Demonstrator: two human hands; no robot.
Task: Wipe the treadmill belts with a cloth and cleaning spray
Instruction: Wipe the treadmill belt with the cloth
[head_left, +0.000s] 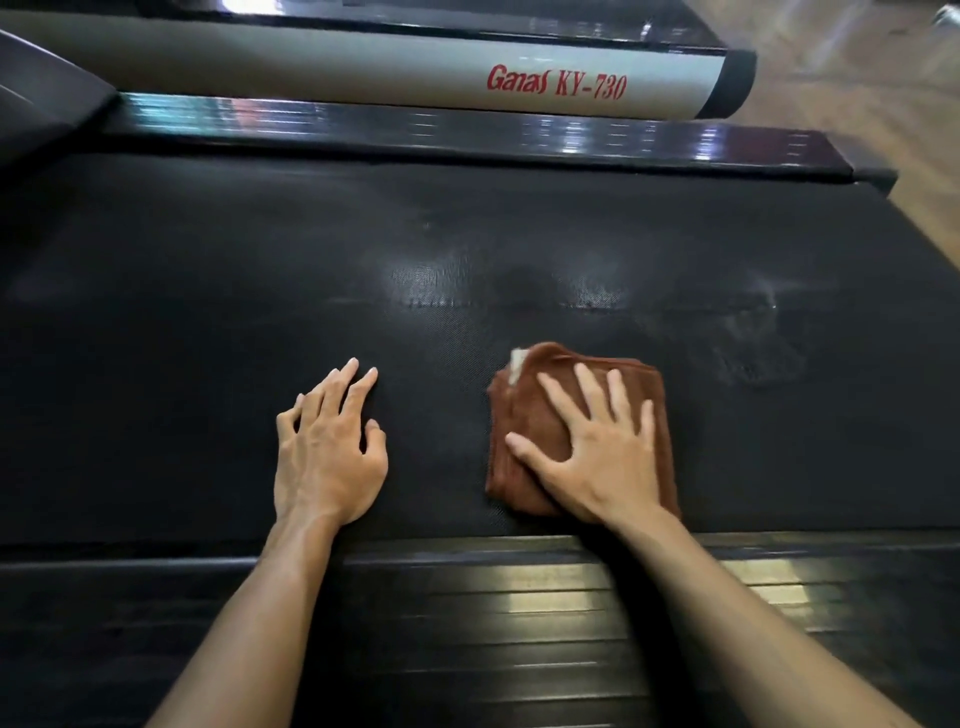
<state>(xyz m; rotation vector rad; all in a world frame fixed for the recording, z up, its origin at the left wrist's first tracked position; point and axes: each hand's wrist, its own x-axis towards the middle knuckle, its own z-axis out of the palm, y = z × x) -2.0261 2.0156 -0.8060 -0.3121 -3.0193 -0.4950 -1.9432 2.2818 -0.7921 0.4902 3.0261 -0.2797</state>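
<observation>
A black treadmill belt fills the middle of the head view, with faint wet smears right of centre. A folded brown cloth with a small white tag lies on the belt near its front edge. My right hand presses flat on the cloth with fingers spread. My left hand rests on the bare belt to the left of the cloth, fingers loosely extended, holding nothing. No spray bottle is in view.
A ribbed black side rail runs along the near edge under my forearms. Beyond the belt lie a glossy far rail and a grey frame lettered "Ganas KY-730". Wooden floor shows at the top right.
</observation>
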